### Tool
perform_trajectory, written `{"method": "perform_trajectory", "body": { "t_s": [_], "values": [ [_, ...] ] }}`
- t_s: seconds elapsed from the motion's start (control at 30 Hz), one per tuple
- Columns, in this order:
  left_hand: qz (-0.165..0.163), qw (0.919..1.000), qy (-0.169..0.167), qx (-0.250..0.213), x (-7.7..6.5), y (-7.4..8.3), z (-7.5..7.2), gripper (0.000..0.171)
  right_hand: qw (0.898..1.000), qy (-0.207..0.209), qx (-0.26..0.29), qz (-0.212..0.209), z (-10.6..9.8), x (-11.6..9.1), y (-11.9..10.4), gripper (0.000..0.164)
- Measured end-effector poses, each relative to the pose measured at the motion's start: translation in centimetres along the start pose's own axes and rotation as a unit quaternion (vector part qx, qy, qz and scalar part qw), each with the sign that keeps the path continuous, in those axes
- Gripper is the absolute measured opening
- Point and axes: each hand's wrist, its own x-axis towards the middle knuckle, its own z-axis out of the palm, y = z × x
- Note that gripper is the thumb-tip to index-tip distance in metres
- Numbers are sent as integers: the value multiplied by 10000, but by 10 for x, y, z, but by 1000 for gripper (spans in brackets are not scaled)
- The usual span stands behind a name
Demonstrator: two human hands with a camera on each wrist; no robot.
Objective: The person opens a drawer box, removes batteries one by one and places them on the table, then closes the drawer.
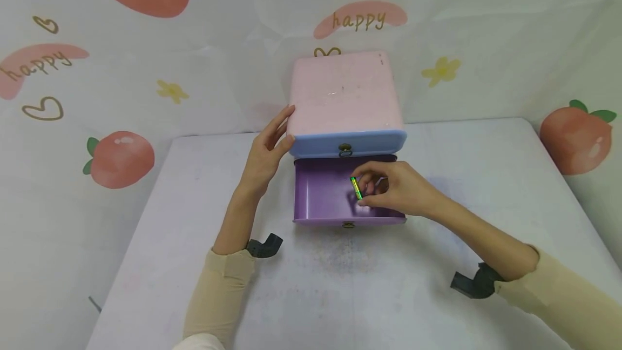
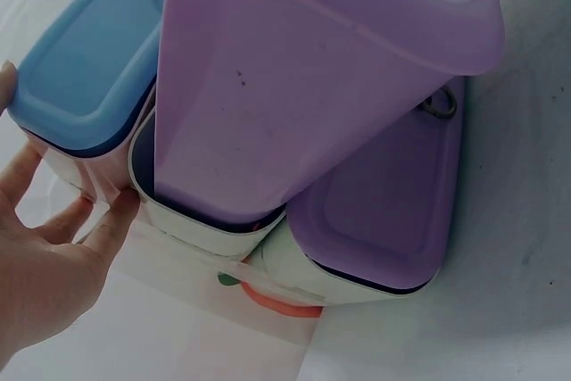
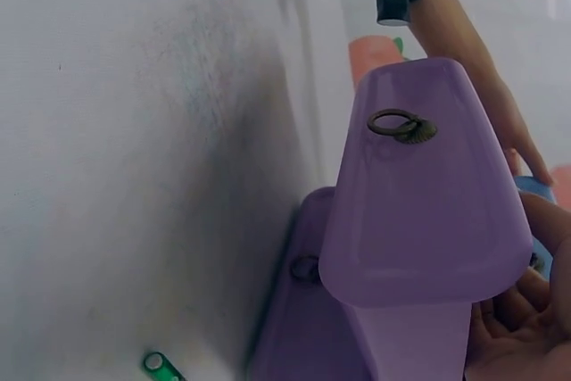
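Note:
A pink-topped drawer chest (image 1: 346, 91) stands against the back wall, a blue drawer (image 1: 311, 146) shut at its top. Below it a purple drawer (image 1: 320, 190) is pulled out. My right hand (image 1: 389, 190) pinches a small green-and-yellow battery (image 1: 357, 188) between thumb and fingertips over this drawer; the drawer front hides the battery in the right wrist view. My left hand (image 1: 264, 158) rests against the chest's left side with fingers extended, thumb near the blue front. In the left wrist view, its fingertips (image 2: 116, 220) touch the side.
Another green battery (image 3: 161, 367) lies on the white table (image 3: 134, 176), low in the right wrist view. A lower purple drawer (image 2: 384, 194) with a ring pull sits under the pulled-out one. Behind the chest hangs a fruit-patterned backdrop (image 1: 233, 42).

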Motion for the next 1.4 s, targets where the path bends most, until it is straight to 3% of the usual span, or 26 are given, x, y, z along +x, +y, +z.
{"method": "perform_trajectory", "body": {
  "t_s": [0.43,1.4],
  "values": [
    [27,10000,11,44,0,0,0,54,9986,176,399,302,-12,-16,3,44],
    [-10,10000,7,-39,1,0,-1,55,9959,686,545,229,-32,-53,19,46]
  ]
}}
